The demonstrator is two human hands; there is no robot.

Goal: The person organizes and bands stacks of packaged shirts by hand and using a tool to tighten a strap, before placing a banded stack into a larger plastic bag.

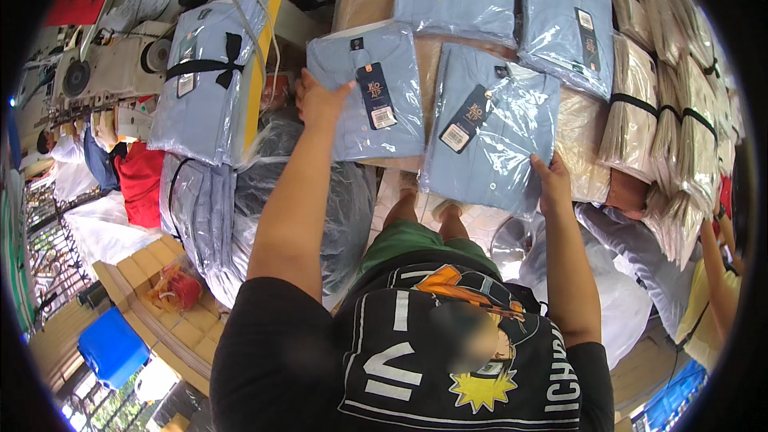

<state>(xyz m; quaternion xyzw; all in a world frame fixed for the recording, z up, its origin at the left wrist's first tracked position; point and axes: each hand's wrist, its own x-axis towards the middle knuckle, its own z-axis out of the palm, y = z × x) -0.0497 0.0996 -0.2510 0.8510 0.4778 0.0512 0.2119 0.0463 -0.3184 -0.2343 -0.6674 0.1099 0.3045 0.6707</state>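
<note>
Two folded light-blue shirts in clear plastic bags lie side by side in front of me, each with a dark hang tag. My left hand (324, 102) grips the left edge of the left bagged shirt (332, 80), thumb on top of the plastic and fingers at its side. At the lower right edge of the right bagged shirt (512, 144), my right hand (552, 182) pinches the bag, its thumb over the plastic and the other fingers partly hidden. Beyond them lie two more bagged blue shirts, one at the top middle (452, 0) and one at the upper right (564, 28).
Stacks of bagged garments tied with black bands (632, 128) stand at the right. On the left are a tied blue bundle (204, 104), a sewing machine (112, 68) and a large plastic-wrapped bundle (280, 200). Another person's arm (716, 272) shows at the far right.
</note>
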